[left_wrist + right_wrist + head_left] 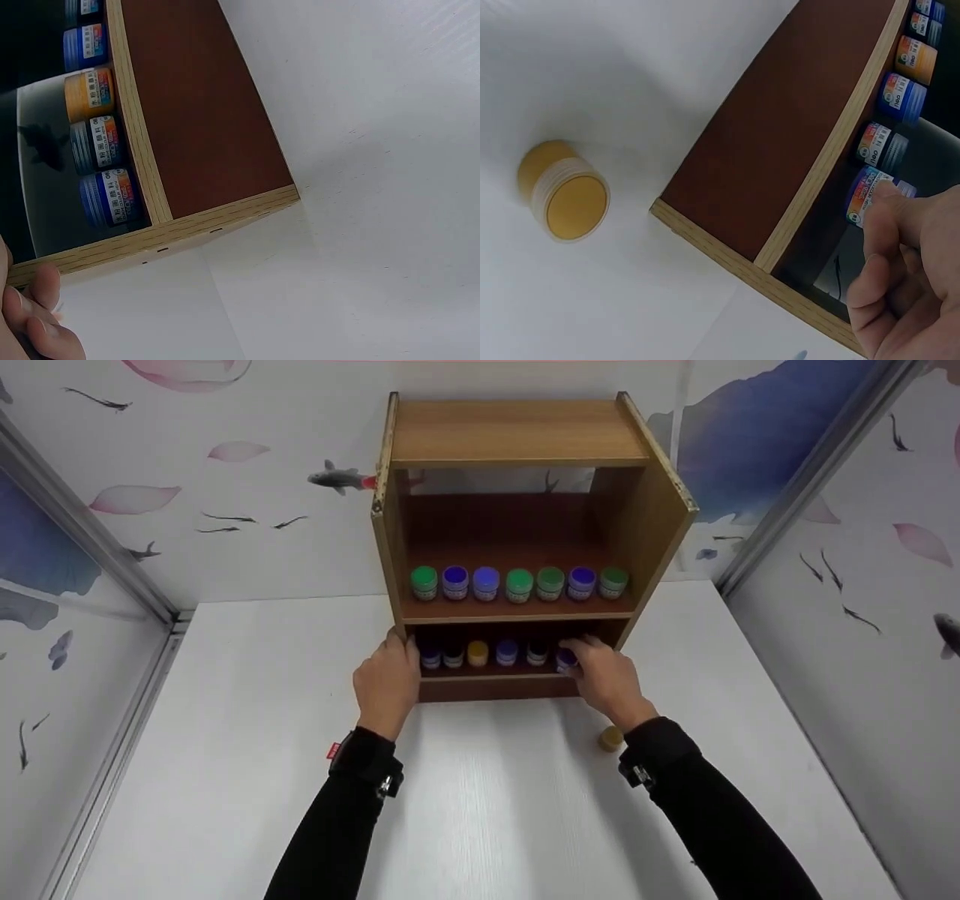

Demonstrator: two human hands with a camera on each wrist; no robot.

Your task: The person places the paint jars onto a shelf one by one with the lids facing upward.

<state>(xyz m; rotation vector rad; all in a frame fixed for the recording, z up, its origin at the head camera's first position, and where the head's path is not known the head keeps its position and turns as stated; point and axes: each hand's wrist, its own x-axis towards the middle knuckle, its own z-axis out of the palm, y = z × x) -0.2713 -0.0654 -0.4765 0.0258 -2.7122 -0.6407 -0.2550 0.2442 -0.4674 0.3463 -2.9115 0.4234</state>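
Note:
A small wooden shelf (pixel 517 688) stands against the back wall with paint jars on two levels. My left hand (pixel 387 684) grips the edge of its left side panel, fingers curled round the board in the left wrist view. With my right hand (pixel 606 675) I pinch a purple-blue paint jar (pixel 865 196) at the right end of the lower row. Left of that jar stand a dark-capped jar (pixel 881 145), a blue jar (pixel 901 97) and an orange jar (pixel 916 59). The lower row's left end has a blue jar (pixel 112 199) close to the side panel.
On the upper level is a row of green-lidded jars (pixel 519 585) and blue-lidded jars (pixel 486 583). A yellow jar (pixel 576 207) stands on the white table (pixel 480 810) in front of the shelf, near my right wrist. Patterned walls (pixel 262 532) enclose the table.

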